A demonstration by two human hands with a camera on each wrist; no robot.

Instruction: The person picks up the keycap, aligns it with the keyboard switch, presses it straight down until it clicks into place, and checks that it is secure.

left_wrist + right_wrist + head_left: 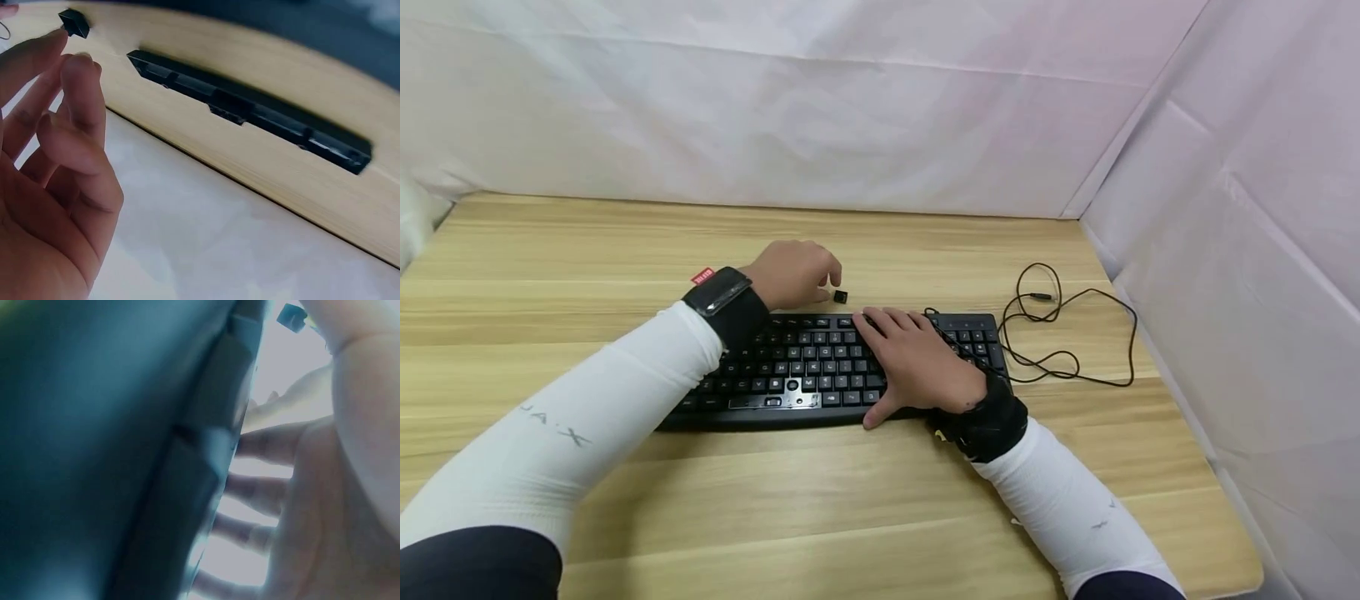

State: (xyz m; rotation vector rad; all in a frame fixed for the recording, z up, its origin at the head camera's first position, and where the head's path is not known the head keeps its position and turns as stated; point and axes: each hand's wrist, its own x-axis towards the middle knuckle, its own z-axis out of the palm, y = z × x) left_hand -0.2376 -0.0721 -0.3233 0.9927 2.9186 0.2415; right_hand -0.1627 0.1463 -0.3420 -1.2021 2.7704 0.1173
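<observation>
A black keyboard [816, 367] lies across the table, with the left forearm over its left end. In its bottom row a bare strip shows where a long key would sit, and a round bare spot shows just above. Near the keyboard's back edge my left hand [793, 273] hovers with bent, loose fingers, thumb tip right beside a small black keycap [840, 297]. The left wrist view also has a long black space bar key [250, 112] lying hollow side up. My right hand [917, 358] rests spread over the keyboard's right part, thumb at its front edge.
A thin black cable [1075, 379] runs over the number pad and loops on the table [820, 517] to the right, its plug [1041, 297] inside a loop. White cloth [820, 108] hangs behind and at the right side.
</observation>
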